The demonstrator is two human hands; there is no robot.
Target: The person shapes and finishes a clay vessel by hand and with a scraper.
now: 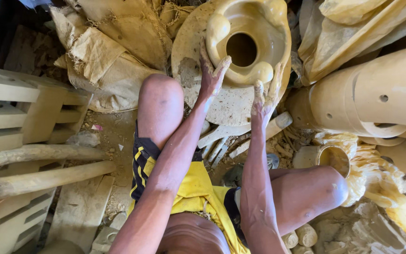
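A wet, yellowish clay piece (pixel 259 33) with a round hole in its middle and lumpy rounded edges rests on a round clay-caked board (pixel 231 106) in front of me. My left hand (pixel 211 73), smeared with clay, presses its fingers against the piece's lower left edge. Against the lower right edge lies my right hand (pixel 266 94), equally coated, its fingers spread. Both arms reach forward between my bare knees. I sit low, wearing yellow and black shorts.
Dusty sacks (pixel 104 61) lie piled at the back left. Wooden blocks (pixel 19 108) and two long poles (pixel 38 178) are at the left. Large pale clay cylinders with holes (pixel 377 99) and a small clay-lined pot (pixel 334 157) stand at the right.
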